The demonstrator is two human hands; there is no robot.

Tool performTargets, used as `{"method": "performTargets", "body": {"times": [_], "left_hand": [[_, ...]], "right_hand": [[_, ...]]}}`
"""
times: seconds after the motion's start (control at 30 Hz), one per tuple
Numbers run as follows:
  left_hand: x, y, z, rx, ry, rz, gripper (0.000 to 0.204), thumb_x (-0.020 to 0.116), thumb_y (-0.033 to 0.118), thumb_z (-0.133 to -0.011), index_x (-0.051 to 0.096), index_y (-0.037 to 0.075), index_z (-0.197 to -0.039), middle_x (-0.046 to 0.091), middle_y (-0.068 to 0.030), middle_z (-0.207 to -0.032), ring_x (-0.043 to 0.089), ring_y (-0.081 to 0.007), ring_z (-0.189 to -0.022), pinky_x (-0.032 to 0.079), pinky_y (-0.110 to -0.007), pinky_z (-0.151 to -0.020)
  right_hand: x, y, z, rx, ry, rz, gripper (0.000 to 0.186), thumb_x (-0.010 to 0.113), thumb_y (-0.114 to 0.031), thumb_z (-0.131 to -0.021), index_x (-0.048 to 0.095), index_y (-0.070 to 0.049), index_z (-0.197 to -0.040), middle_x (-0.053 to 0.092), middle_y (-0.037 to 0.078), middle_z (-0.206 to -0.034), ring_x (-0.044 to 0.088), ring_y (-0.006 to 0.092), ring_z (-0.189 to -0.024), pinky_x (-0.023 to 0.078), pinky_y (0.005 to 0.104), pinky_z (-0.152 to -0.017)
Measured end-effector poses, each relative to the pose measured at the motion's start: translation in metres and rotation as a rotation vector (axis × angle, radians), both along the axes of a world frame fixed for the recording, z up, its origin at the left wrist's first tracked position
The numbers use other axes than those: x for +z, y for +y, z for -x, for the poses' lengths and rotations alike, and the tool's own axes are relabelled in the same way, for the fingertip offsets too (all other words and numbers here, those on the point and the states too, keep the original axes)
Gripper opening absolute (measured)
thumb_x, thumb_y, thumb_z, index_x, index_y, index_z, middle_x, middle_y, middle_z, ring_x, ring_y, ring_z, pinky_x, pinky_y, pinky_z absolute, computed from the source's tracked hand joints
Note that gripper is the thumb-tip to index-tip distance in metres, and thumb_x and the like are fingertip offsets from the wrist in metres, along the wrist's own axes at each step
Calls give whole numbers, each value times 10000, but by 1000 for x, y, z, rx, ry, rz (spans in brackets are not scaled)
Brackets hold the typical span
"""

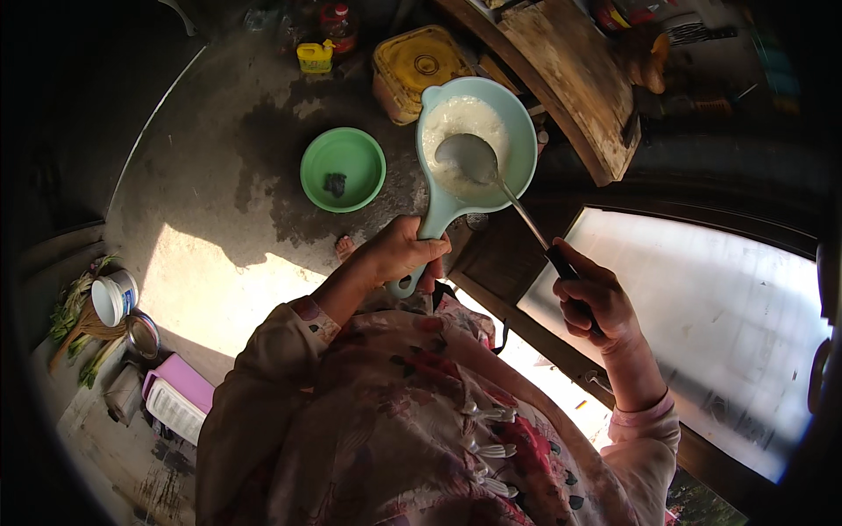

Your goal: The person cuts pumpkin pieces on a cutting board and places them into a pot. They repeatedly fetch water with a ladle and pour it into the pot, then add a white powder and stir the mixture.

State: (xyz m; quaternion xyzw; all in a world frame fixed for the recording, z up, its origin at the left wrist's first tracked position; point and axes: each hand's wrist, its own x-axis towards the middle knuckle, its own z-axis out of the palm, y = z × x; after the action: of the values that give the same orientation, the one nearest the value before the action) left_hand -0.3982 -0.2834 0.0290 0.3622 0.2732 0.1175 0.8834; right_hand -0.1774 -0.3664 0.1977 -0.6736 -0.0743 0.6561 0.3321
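Observation:
My left hand (408, 252) is closed round the handle of a pale blue-green plastic water scoop (524, 145), held out in front of me over the floor. Inside the scoop is a whitish, frothy-looking mass (456, 127); I cannot tell just what it is. A metal ladle (467, 158) with a black handle rests its bowl in that white mass. The fingers of my right hand (596, 298) wrap round the ladle's black handle, to the right of the scoop.
On the floor, a green basin (374, 188) holds a small dark scrap. Behind stand a yellow-lidded tub (403, 66) and a yellow jug (315, 58). A wooden board (570, 70) lies back right, a glass-paned panel (693, 307) right. Far left are a white bucket (110, 302) and greens (66, 316).

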Motion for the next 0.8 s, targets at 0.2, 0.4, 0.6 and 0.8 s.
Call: {"method": "performTargets", "body": {"times": [0.2,0.4,0.6,0.8], "left_hand": [[-2,0,6,-4,-30,-4,123,495,127,-827,508,5,-841,563,-80,-586,552,-159,-443,440,-267,-437],[3,1,5,-80,-24,-54,119,496,125,-821,503,7,-834,562,-76,-578,549,-151,-437,440,-269,-429],[9,10,2,-125,53,-60,130,503,139,-819,501,10,-824,557,-68,-572,549,-143,-443,444,-266,-434],[1,8,5,-145,39,-43,123,507,140,-817,505,17,-825,551,-64,-569,547,-144,-445,448,-266,-436]], "right_hand": [[16,26,-31,110,-140,41,585,454,27,-738,299,-41,-1298,450,36,-618,277,51,-332,200,190,-294],[30,66,-35,466,-504,14,592,456,24,-701,330,-12,-1278,424,-8,-568,271,33,-332,206,190,-307],[27,91,-34,1556,-1542,-893,507,543,-3,-690,518,-223,-1146,503,31,-660,509,118,-514,430,242,-433],[31,109,-42,1803,-1744,-893,389,557,4,-698,569,-185,-1037,460,46,-660,509,176,-520,425,281,-416]]}}
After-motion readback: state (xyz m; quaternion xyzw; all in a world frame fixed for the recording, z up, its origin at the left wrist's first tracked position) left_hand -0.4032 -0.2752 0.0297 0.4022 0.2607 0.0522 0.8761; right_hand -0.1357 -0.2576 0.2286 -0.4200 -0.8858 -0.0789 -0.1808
